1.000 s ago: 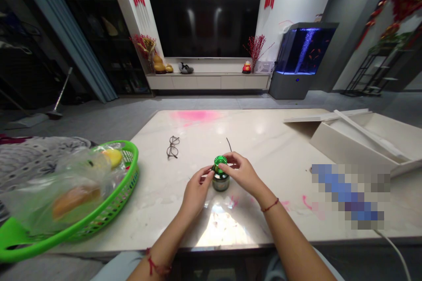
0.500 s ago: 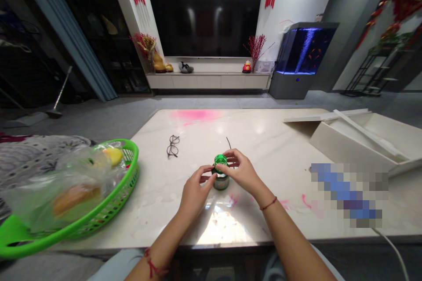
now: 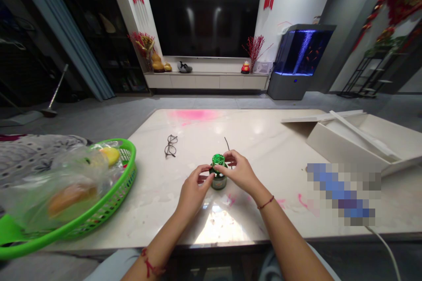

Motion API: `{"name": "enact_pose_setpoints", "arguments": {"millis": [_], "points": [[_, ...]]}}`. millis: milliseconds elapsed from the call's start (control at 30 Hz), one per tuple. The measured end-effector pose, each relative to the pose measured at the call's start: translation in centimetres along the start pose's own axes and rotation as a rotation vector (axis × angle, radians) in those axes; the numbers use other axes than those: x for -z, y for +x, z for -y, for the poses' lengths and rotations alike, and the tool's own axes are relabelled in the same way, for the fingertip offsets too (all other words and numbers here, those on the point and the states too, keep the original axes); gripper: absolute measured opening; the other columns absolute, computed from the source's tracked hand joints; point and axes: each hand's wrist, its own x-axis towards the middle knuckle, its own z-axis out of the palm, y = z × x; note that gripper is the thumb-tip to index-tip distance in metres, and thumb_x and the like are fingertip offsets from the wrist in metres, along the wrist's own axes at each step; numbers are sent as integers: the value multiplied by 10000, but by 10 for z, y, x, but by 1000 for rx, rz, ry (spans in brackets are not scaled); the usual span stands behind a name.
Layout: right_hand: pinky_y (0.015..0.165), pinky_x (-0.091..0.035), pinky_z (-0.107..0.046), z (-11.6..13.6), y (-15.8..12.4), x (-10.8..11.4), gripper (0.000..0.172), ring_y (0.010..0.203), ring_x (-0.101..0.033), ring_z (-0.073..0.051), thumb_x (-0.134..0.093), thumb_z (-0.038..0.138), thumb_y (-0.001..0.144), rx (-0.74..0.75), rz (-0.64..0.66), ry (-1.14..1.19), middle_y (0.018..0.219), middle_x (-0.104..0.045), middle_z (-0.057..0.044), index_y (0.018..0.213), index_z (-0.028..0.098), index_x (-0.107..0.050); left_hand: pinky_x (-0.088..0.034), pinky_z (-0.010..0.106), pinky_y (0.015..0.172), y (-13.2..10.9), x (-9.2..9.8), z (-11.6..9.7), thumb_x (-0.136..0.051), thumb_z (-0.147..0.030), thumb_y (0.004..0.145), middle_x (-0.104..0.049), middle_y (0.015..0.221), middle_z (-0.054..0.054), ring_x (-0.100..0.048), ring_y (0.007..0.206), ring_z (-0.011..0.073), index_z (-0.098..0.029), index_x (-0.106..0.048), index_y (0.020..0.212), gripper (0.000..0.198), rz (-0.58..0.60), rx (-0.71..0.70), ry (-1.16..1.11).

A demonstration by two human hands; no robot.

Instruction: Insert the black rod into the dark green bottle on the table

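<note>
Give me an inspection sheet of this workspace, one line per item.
Surface: white marble-look table, pink stains.
Job's things: small jar with green lattice lid, standing on the table.
Clutter: eyeglasses, green plastic basket holding a plastic bag, open white box, pixelated patch, contents unreadable.
Grippers: none; left hand against the jar, right hand on the lid.
Cables: thin black wire behind the jar; white cord at lower right.
Surroundings: wall TV, lit fish tank, broom.
</note>
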Motion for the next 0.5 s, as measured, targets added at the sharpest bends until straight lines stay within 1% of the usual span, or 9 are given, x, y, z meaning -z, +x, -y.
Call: {"name": "enact_pose_setpoints", "arguments": {"millis": [100,233,367,500], "points": [[763,-472,-324,3,-2,1,299,824,-599,-168,-666,321,626,8,21,5,889,-638,-50,864,170,-564,-491,281,728,-1,0,-1,-543,-391,747,-645,1003,22,-631,764,154,-231,-583,967,275,-1,8,21],[796,-466,-318,6,-4,1,270,876,-594,-163,-592,246,677,34,62,25,952,-642,-50,937,176,-591,-491,291,749,-2,-1,-3,-531,-374,757,-637,1011,27,-626,799,160,-226,-572,974,266,-1,-1,27],[816,-459,-324,7,-5,1,305,927,-585,-173,-537,185,673,34,85,37,988,-645,-48,971,180,-602,-493,312,762,-2,-1,-3,-520,-368,764,-636,1015,34,-626,813,167,-224,-565,989,272,3,-4,36],[841,-448,-331,6,-5,1,375,976,-575,-178,-490,137,654,15,89,55,1031,-636,-49,1011,190,-592,-495,308,751,-1,-1,-3,-516,-368,765,-634,1012,36,-628,793,160,-223,-565,989,271,4,4,52]]}}
